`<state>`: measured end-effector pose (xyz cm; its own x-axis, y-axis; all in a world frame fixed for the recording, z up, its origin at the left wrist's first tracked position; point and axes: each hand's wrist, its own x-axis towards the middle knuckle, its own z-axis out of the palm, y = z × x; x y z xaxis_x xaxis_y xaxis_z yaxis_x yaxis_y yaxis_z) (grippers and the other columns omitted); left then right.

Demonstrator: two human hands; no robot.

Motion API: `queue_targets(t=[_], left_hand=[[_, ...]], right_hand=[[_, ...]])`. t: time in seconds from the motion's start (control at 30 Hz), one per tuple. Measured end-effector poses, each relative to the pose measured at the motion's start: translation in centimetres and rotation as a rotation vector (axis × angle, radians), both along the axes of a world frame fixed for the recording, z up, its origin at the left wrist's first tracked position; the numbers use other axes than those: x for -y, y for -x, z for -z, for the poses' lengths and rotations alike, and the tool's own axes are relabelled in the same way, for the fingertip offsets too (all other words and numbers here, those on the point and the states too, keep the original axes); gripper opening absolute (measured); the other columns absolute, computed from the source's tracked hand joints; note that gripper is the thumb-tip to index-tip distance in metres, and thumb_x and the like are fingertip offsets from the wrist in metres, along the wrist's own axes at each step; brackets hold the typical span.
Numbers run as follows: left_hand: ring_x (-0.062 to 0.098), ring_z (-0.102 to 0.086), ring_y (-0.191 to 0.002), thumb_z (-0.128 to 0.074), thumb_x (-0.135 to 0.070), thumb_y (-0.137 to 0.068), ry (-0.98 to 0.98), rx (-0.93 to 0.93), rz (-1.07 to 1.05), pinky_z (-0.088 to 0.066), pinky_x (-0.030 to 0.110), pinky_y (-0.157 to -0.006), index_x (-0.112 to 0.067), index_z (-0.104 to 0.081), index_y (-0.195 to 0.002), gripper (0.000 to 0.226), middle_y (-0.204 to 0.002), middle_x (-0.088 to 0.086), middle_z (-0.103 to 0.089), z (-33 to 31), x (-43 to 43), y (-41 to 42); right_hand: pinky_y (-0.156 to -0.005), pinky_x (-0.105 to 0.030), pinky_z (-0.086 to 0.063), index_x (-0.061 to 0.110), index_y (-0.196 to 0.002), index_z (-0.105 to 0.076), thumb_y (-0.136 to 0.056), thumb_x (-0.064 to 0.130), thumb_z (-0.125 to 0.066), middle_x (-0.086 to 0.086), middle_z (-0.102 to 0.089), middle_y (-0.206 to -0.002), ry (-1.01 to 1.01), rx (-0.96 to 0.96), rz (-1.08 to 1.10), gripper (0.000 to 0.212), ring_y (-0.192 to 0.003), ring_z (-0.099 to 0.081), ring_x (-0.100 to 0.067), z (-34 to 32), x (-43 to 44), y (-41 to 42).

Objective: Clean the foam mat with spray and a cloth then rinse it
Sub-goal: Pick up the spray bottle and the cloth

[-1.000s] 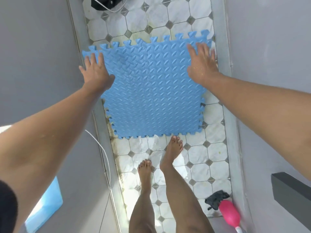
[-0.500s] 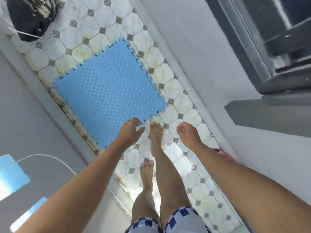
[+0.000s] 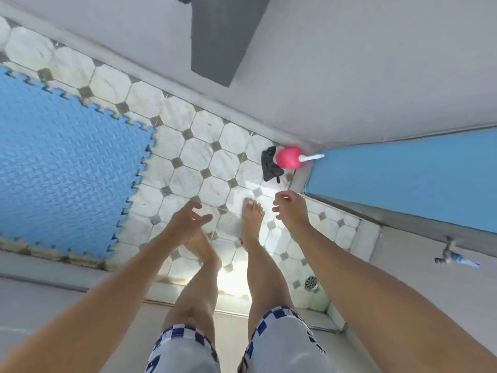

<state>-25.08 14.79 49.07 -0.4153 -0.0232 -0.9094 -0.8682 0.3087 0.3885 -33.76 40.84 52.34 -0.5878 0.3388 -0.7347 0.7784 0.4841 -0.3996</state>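
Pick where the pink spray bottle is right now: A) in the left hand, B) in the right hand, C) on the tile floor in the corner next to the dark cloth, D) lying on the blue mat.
C: the pink spray bottle lies on the tiles in the wall corner beside the dark cloth, while both hands, left and right, are open and empty, off the foam mat.

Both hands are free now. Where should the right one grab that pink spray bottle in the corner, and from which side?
Probably the round pink plastic spray bottle is best gripped around its body, from the open tiled side nearest the right hand. Its white nozzle end points into the wall corner, and the black cloth lies against its far-left side.
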Motion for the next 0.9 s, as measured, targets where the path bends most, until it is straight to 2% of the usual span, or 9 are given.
queue_targets(t=[0.1, 0.3, 0.47, 0.57, 0.67, 0.7, 0.77, 0.83, 0.9], left_hand=[[0.023, -0.072, -0.076, -0.075, -0.038, -0.092, 0.011, 0.011, 0.030, -0.060, 0.037, -0.074, -0.018, -0.055, -0.121, 0.040, -0.092, 0.000, -0.070, 0.9, -2.8, 2.7], [0.024, -0.072, -0.078, -0.070, -0.039, -0.096, 0.003, -0.009, -0.049, -0.051, 0.030, -0.061, -0.012, -0.060, -0.125, 0.041, -0.105, 0.011, -0.074, 5.5, -8.4, 9.4], [0.022, -0.068, -0.073, -0.064, -0.034, -0.101, 0.021, 0.032, -0.046, -0.049, 0.028, -0.060, -0.013, -0.059, -0.114, 0.025, -0.106, 0.013, -0.070, 13.5, -14.7, 14.3], [0.029, -0.067, -0.086, -0.061, -0.032, -0.102, 0.021, 0.049, 0.000, -0.051, 0.032, -0.071, -0.013, -0.059, -0.116, 0.024, -0.107, 0.012, -0.068, 19.8, -19.6, 17.2], [0.028, -0.071, -0.086, -0.059, -0.037, -0.100, 0.060, -0.012, 0.111, -0.054, 0.033, -0.068, -0.014, -0.062, -0.107, 0.024, -0.100, 0.008, -0.069, 26.1, -24.5, 19.7], [0.029, -0.073, -0.088, -0.058, -0.038, -0.099, 0.090, -0.033, 0.144, -0.057, 0.036, -0.069, -0.013, -0.063, -0.103, 0.026, -0.097, 0.009, -0.069, 28.0, -26.1, 20.6], [0.032, -0.075, -0.095, -0.056, -0.044, -0.097, 0.174, -0.057, 0.192, -0.064, 0.041, -0.075, -0.007, -0.067, -0.101, 0.038, -0.095, 0.010, -0.070, 31.8, -28.4, 22.0], [0.031, -0.072, -0.102, -0.057, -0.055, -0.093, 0.240, -0.030, 0.150, -0.064, 0.044, -0.084, -0.003, -0.068, -0.117, 0.059, -0.107, 0.011, -0.072, 35.4, -29.8, 22.8], [0.029, -0.070, -0.104, -0.063, -0.060, -0.087, 0.278, -0.004, 0.068, -0.062, 0.043, -0.088, -0.004, -0.064, -0.126, 0.068, -0.117, 0.010, -0.070, 38.2, -30.6, 23.3]], right_hand=[[-0.066, -0.039, -0.057, 0.021, -0.091, -0.067, -0.088, 0.020, -0.060, -0.005, -0.074, -0.087, 0.058, -0.025, 0.160, 0.007, -0.074, -0.073, -0.023, 1.4, -3.6, 0.7], [-0.053, -0.024, -0.049, 0.017, -0.096, -0.060, -0.093, 0.014, -0.058, -0.006, -0.065, -0.081, 0.182, -0.016, 0.402, 0.005, -0.060, -0.063, -0.017, 6.6, -10.6, 4.1], [-0.054, -0.024, -0.053, 0.015, -0.124, -0.052, -0.087, 0.032, -0.070, -0.005, -0.064, -0.093, 0.178, 0.045, 0.407, 0.044, -0.065, -0.061, -0.014, 14.6, -14.6, 7.9], [-0.051, -0.024, -0.052, 0.018, -0.128, -0.041, -0.080, 0.041, -0.077, -0.006, -0.062, -0.093, 0.103, -0.005, 0.392, 0.064, -0.061, -0.056, -0.013, 19.7, -16.2, 11.4], [-0.040, -0.021, -0.045, 0.020, -0.124, -0.039, -0.076, 0.054, -0.074, -0.013, -0.068, -0.104, 0.005, -0.092, 0.385, 0.069, -0.059, -0.058, -0.017, 25.4, -18.2, 14.3], [-0.044, -0.025, -0.050, 0.021, -0.120, -0.039, -0.079, 0.056, -0.067, -0.017, -0.069, -0.111, -0.049, -0.143, 0.344, 0.060, -0.069, -0.060, -0.018, 28.0, -18.3, 14.5], [-0.072, -0.047, -0.060, 0.021, -0.123, -0.036, -0.099, 0.038, -0.042, -0.020, -0.065, -0.125, -0.021, -0.159, 0.339, 0.029, -0.094, -0.061, -0.022, 34.9, -20.1, 8.0], [-0.087, -0.054, -0.054, 0.019, -0.130, -0.037, -0.098, 0.012, -0.047, -0.014, -0.060, -0.129, -0.264, -0.162, 0.144, 0.034, -0.111, -0.060, -0.032, 42.5, -18.6, -1.7], [-0.086, -0.050, -0.049, 0.019, -0.131, -0.041, -0.093, 0.003, -0.052, -0.010, -0.056, -0.129, -0.333, -0.163, 0.063, 0.043, -0.114, -0.055, -0.036, 47.6, -18.1, -5.6]])
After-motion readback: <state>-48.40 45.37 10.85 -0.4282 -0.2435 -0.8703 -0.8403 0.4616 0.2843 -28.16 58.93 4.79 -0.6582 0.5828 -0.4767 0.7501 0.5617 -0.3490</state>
